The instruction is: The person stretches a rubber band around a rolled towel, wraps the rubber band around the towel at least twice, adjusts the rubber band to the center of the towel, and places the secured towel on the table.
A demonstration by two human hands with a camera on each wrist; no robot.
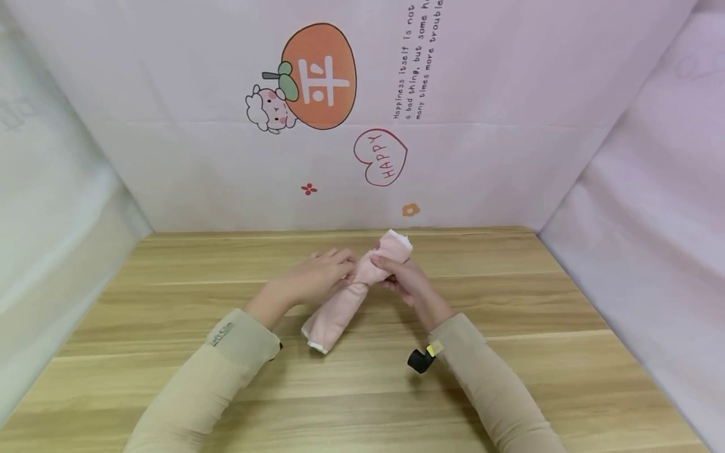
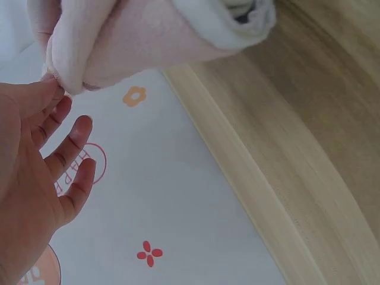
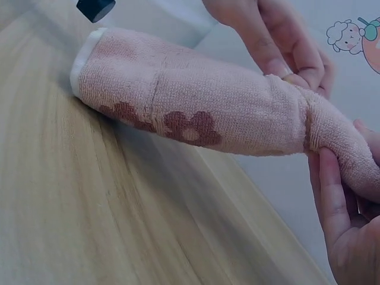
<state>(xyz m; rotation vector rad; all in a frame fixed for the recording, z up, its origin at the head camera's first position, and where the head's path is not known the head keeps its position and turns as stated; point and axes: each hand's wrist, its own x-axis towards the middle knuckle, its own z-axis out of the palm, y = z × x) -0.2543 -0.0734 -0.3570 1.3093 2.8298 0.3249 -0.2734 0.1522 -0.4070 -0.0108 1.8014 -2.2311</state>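
Observation:
A rolled pink towel (image 1: 334, 318) with white edges slants over the table, narrowed at its middle. In the right wrist view, darker flowers show on the towel (image 3: 196, 89), and a thin brownish line crosses its narrow part. My left hand (image 1: 320, 275) is at that middle from the left; its thumb and index finger pinch the towel's fold in the left wrist view, the other fingers spread apart. My right hand (image 1: 409, 280) grips the far half, thumb on top and fingers beneath. In the left wrist view, the towel's rolled end (image 2: 237, 24) shows its layers.
The wood-grain table (image 1: 362, 402) reaches back to a white printed cloth wall (image 1: 226, 176). White cloth also hangs on the left and right sides. A small black device (image 1: 421, 361) sticks out from the right sleeve's cuff.

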